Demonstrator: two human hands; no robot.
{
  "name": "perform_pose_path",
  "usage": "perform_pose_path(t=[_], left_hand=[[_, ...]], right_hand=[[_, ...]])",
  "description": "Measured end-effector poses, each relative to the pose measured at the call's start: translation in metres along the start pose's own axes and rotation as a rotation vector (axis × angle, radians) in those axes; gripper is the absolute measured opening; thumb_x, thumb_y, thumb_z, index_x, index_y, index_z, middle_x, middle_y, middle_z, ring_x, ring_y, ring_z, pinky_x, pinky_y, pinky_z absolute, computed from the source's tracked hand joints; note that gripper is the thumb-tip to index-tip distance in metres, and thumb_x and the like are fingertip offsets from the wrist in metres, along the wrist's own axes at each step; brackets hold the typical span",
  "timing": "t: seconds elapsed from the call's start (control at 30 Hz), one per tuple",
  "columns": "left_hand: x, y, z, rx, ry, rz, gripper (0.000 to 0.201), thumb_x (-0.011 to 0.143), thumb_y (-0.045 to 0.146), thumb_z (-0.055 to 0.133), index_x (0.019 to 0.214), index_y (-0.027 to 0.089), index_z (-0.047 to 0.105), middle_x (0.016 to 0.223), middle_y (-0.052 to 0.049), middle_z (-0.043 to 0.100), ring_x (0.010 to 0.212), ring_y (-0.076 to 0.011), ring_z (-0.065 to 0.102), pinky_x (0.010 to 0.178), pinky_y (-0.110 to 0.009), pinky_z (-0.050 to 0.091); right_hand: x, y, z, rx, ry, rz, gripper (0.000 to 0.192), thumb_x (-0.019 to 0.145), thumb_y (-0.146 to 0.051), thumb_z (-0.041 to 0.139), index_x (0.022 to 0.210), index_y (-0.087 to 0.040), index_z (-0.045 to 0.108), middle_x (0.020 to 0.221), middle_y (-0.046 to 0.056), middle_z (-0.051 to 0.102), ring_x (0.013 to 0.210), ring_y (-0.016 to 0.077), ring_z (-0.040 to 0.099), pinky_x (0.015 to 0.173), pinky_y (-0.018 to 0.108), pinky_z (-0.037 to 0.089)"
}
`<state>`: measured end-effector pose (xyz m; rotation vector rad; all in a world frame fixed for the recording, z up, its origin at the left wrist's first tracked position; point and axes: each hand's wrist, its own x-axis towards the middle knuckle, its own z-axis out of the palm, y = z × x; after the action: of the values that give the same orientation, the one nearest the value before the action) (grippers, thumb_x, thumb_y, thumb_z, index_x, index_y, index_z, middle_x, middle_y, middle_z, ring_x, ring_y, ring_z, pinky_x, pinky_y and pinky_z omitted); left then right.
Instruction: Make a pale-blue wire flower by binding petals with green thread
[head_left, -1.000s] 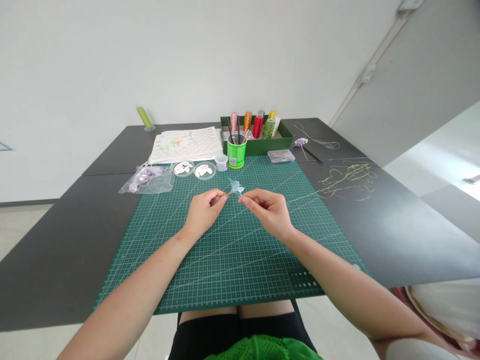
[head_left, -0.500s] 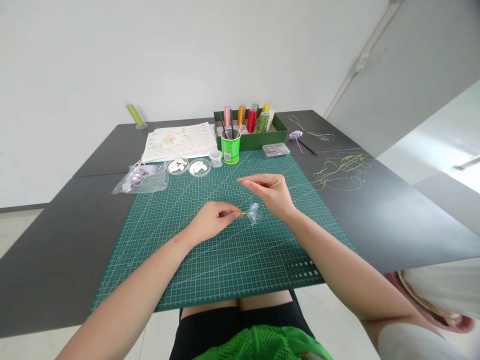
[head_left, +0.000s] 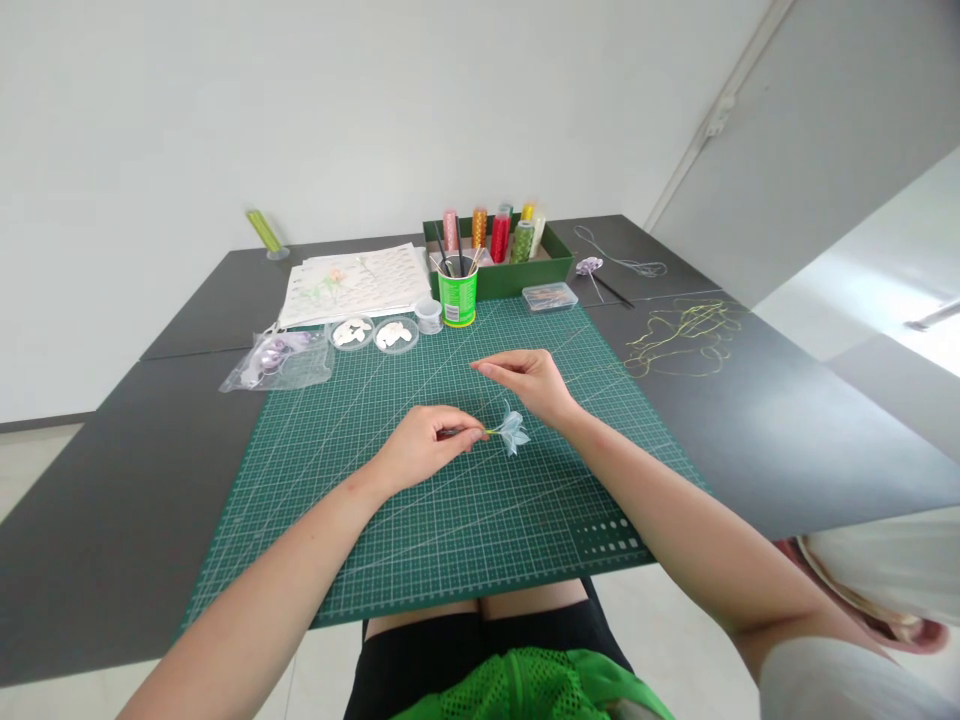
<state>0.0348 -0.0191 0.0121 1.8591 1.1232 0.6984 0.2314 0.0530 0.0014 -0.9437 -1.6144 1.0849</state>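
The left hand (head_left: 420, 450) has dropped toward the green cutting mat (head_left: 360, 520) since a second ago, fingers pinched shut on the stem of a small pale-blue flower (head_left: 514, 432). The right hand (head_left: 529, 382) has let go of it and lifted just beyond, fingertips pinched together (perhaps on a fine thread, too thin to tell), so the flower now hangs from one hand alone.

A dark table (head_left: 112, 520) stands against a plain white wall (head_left: 300, 100).
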Motion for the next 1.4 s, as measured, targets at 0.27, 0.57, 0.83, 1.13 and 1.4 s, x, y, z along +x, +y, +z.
perform_pose_path(t=[0.27,0.57,0.83,1.13,1.4], left_hand=[[-0.001,-0.005,-0.005,-0.026,-0.009,-0.038,0.021,0.088,0.031,0.063,0.085,0.019,0.080,0.074,-0.003,0.075,0.059,-0.0144,0.062,0.055,-0.024,0.043],[-0.002,-0.004,-0.006,-0.026,-0.021,-0.028,0.023,0.089,0.033,0.062,0.086,0.019,0.080,0.070,-0.002,0.073,0.056,-0.0128,0.058,0.052,-0.023,0.040],[-0.004,-0.005,-0.009,-0.047,0.024,0.029,0.017,0.088,0.033,0.067,0.085,0.021,0.079,0.076,-0.003,0.076,0.064,-0.0145,0.065,0.057,-0.024,0.047],[-0.007,-0.005,-0.024,0.159,0.407,0.132,0.018,0.092,0.030,0.063,0.088,0.020,0.077,0.082,-0.002,0.079,0.076,-0.0174,0.072,0.073,-0.027,0.054],[-0.004,-0.018,-0.038,0.108,0.682,0.047,0.021,0.095,0.033,0.059,0.092,0.017,0.073,0.083,-0.003,0.080,0.068,-0.0158,0.074,0.070,-0.026,0.057]], right_hand=[[-0.002,-0.008,0.003,-0.032,0.047,-0.015,0.017,0.080,-0.038,0.076,0.087,-0.024,0.084,0.077,0.003,0.079,0.067,0.0167,0.067,0.063,0.030,0.052],[0.000,-0.004,0.003,-0.042,0.017,-0.013,0.015,0.080,-0.037,0.076,0.085,-0.025,0.083,0.083,0.004,0.080,0.076,0.0195,0.071,0.069,0.033,0.055],[0.004,0.012,0.002,-0.038,-0.133,0.042,0.018,0.078,-0.039,0.077,0.084,-0.023,0.083,0.089,0.006,0.081,0.085,0.0220,0.073,0.079,0.035,0.056],[0.006,0.022,0.003,-0.064,-0.278,0.122,0.026,0.072,-0.043,0.083,0.078,-0.018,0.082,0.057,0.000,0.067,0.053,0.0111,0.052,0.051,0.024,0.037],[0.003,0.018,0.005,-0.162,-0.468,0.156,0.029,0.077,-0.046,0.078,0.082,-0.018,0.083,0.066,0.003,0.073,0.055,0.0122,0.055,0.052,0.026,0.040]])
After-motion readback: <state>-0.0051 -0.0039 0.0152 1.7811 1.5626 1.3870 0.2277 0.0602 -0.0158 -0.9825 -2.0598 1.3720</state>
